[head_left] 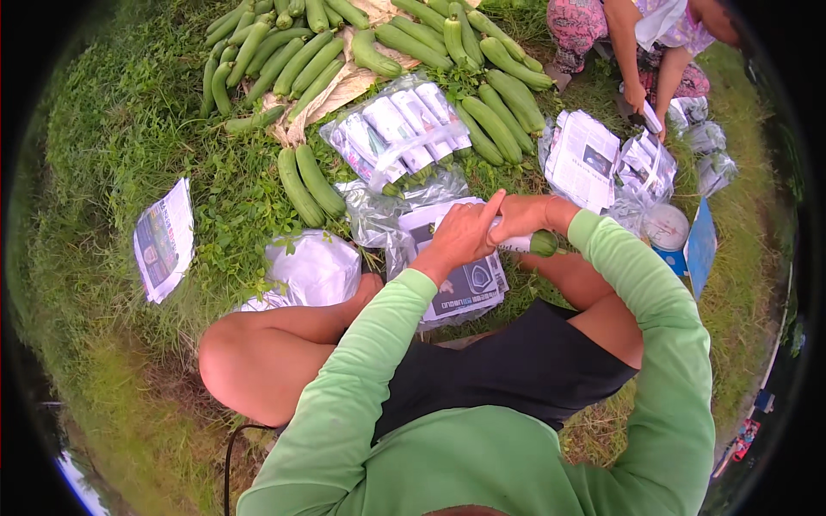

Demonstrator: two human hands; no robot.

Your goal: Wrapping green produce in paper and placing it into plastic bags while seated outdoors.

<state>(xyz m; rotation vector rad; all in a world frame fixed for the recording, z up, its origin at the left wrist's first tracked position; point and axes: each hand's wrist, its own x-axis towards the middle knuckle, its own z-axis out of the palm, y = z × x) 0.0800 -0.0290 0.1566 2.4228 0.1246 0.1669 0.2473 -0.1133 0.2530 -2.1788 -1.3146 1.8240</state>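
Over a newspaper stack (471, 288) in front of my crossed legs, my left hand (465, 230) and my right hand (527, 217) meet, fingers closed, around one long green gourd (543, 244) rolled in newspaper. Its green end and thin stem stick out on the right, while the rest is hidden by paper and fingers. Just beyond lies a clear plastic bag (404, 142) packed with several newspaper-wrapped gourds. Crumpled clear plastic (379, 211) spreads between that bag and the newspaper stack.
A large pile of unwrapped gourds (301, 64) covers the far grass. At the far right, another person's hands (647, 107) hold a paper roll beside newspapers (585, 159) and filled bags (710, 155). A round tub (665, 228) stands right; white plastic (314, 267) and loose newspaper (165, 241) lie left.
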